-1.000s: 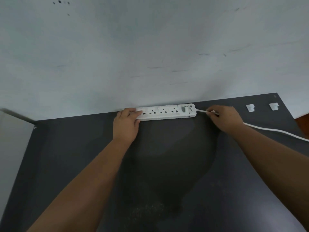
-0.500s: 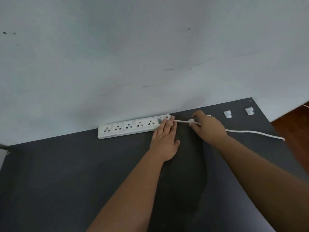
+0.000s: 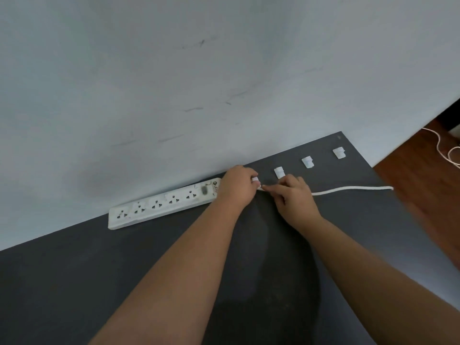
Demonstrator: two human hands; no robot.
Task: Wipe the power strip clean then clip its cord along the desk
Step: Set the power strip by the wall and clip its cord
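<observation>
A white power strip [image 3: 159, 204] lies on the dark desk [image 3: 124, 282] against the wall. Its white cord [image 3: 348, 189] runs right from the switch end and off the desk's right edge. My left hand [image 3: 236, 186] covers that end of the strip, its fingertips pinching a small white clip [image 3: 255, 180] where the cord begins. Just right of it, my right hand [image 3: 295, 197] is closed on the cord. Three more white clips [image 3: 279, 172] [image 3: 307, 162] [image 3: 338, 153] sit in a row along the desk's back edge; the cord lies in front of them, outside them.
A pale wall [image 3: 199, 83] stands directly behind the desk. The desk's right edge [image 3: 388, 185] drops to a wooden floor [image 3: 423, 170], where more white cable [image 3: 445, 150] lies looped.
My left hand has slid from the strip's far end to its switch end and onto a clip. My right hand stays on the cord. The view has swung right, showing more clips and the floor.
</observation>
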